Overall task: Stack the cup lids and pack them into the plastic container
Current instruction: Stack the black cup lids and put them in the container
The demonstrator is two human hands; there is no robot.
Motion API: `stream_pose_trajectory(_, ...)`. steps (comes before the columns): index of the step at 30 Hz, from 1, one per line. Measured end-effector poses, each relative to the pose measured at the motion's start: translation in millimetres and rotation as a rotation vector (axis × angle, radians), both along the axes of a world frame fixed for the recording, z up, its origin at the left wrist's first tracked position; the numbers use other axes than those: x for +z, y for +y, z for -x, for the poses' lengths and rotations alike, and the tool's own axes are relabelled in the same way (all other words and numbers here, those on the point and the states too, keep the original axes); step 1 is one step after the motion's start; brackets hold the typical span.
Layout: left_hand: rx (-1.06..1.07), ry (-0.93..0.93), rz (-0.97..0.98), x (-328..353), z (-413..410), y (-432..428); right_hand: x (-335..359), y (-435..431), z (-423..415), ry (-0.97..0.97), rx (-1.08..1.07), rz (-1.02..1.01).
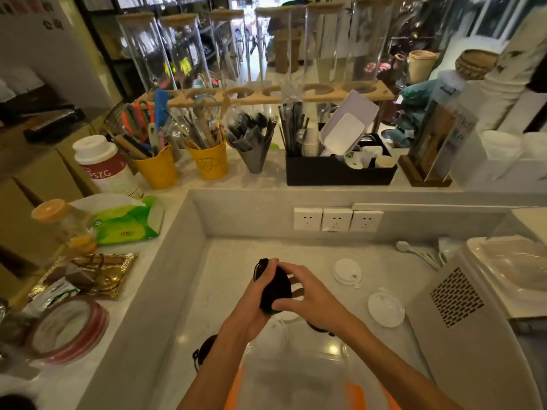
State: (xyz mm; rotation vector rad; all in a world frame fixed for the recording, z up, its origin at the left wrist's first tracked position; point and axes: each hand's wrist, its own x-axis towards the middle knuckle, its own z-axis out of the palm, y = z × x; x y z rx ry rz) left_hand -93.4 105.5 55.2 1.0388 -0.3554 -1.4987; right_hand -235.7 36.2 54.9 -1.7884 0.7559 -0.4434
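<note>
On the left ledge of the pale, speckled stone table [183,306] lies a flat roll of reddish tape [68,329], and behind it a soft green tissue pack [130,223]. In the sunken part of the table, a round black lid [204,350] shows just beside the left forearm. The left hand [251,300] curls its fingers round a stack of black lids [275,288], dark and rounded, held on edge above the table. The right hand [307,294] grips the same stack from the other side, fingers spread over its top and thumb pressed low on it. Below both forearms, at the near edge, stands the clear plastic container [296,380] with orange parts at its sides. Right of the hands two flat white lids [347,272] [386,309] lie apart on the table. Farthest right is a grey machine [455,297] with a perforated vent.
</note>
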Motion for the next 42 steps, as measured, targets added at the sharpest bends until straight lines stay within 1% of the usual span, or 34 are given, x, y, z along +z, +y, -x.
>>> stream_pose_trajectory(2,0.004,-0.012,-0.011,-2.4,2.8,0.4,-1.0,4.8,3.2,-0.012,-0.053,-0.021)
stream_pose_trajectory(4,0.006,-0.003,-0.022,-7.3,5.7,2.3,-0.6,10.3,7.8,-0.005,-0.056,-0.037)
stream_pose_trajectory(7,0.011,0.023,-0.047,-13.4,10.2,7.9,2.1,-0.3,17.3,0.08,0.094,-0.045)
stream_pose_trajectory(8,0.028,0.03,-0.062,-14.5,10.6,9.4,2.2,-8.9,19.7,0.099,0.094,-0.066)
stream_pose_trajectory(9,0.054,0.04,-0.08,-15.7,9.9,10.8,-1.2,-19.1,22.1,0.111,0.036,-0.079)
stream_pose_trajectory(10,0.079,0.053,-0.095,-15.5,8.1,12.0,-8.2,-30.2,25.0,0.158,-0.06,-0.049)
stream_pose_trajectory(11,0.094,0.069,-0.1,-13.7,5.9,13.0,-17.9,-41.8,28.3,0.263,-0.142,0.022)
stream_pose_trajectory(12,0.096,0.084,-0.092,-11.1,3.9,13.9,-29.9,-51.6,32.4,0.431,-0.155,0.099)
stream_pose_trajectory(13,0.098,0.1,-0.08,-8.4,1.9,15.4,-43.5,-57.5,37.0,0.609,-0.105,0.136)
stream_pose_trajectory(14,0.103,0.114,-0.071,-5.9,0.0,17.1,-57.8,-59.3,42.0,0.754,-0.03,0.13)
stream_pose_trajectory(15,0.108,0.126,-0.061,-4.2,-2.0,19.2,-72.3,-58.0,46.1,0.839,0.037,0.105)
stream_pose_trajectory(17,0.112,0.144,-0.042,-1.6,-5.5,23.1,-95.0,-47.1,51.6,0.907,0.106,0.117)
stream_pose_trajectory(20,0.091,0.16,-0.016,0.1,-7.4,28.5,-120.3,-28.9,55.9,0.993,0.069,0.28)
stream_pose_trajectory(21,0.088,0.172,-0.012,-0.6,-7.4,30.0,-122.9,-25.3,56.4,0.975,0.034,0.296)
stream_pose_trajectory(22,0.089,0.187,-0.013,-1.2,-7.4,31.2,-123.5,-23.3,56.4,0.914,-0.024,0.272)
stream_pose_trajectory(24,0.1,0.203,-0.022,-3.1,-7.3,32.6,-121.6,-24.1,55.9,0.755,-0.167,0.16)
stream_pose_trajectory(26,0.117,0.198,-0.027,-4.3,-7.0,32.7,-112.2,-31.1,55.6,0.655,-0.249,0.033)
stream_pose_trajectory(27,0.129,0.19,-0.029,-4.9,-6.4,31.9,-105.4,-35.0,55.8,0.601,-0.262,-0.052)
stream_pose_trajectory(29,0.155,0.177,-0.025,-6.0,-4.2,29.3,-86.5,-40.1,56.3,0.407,-0.25,-0.294)
stream_pose_trajectory(30,0.167,0.16,-0.018,-6.2,-2.3,27.6,-74.9,-40.3,56.7,0.311,-0.213,-0.407)
stream_pose_trajectory(31,0.176,0.127,-0.009,-6.7,-0.2,26.0,-61.7,-39.3,56.2,0.254,-0.154,-0.472)
stream_pose_trajectory(32,0.178,0.077,0.003,-7.1,1.8,24.1,-47.3,-37.1,54.8,0.241,-0.081,-0.474)
stream_pose_trajectory(34,0.157,-0.061,0.017,-6.1,6.4,20.9,-18.9,-30.8,46.9,0.247,0.023,-0.412)
stream_pose_trajectory(37,0.101,-0.248,0.053,1.9,15.2,18.4,15.7,-19.3,31.5,0.264,0.085,-0.336)
stream_pose_trajectory(39,0.08,-0.323,0.079,5.5,18.5,17.2,28.7,-12.8,24.7,0.29,0.097,-0.278)
stream_pose_trajectory(42,0.089,-0.356,0.12,9.3,19.7,17.8,39.4,-6.0,20.6,0.32,0.072,-0.257)
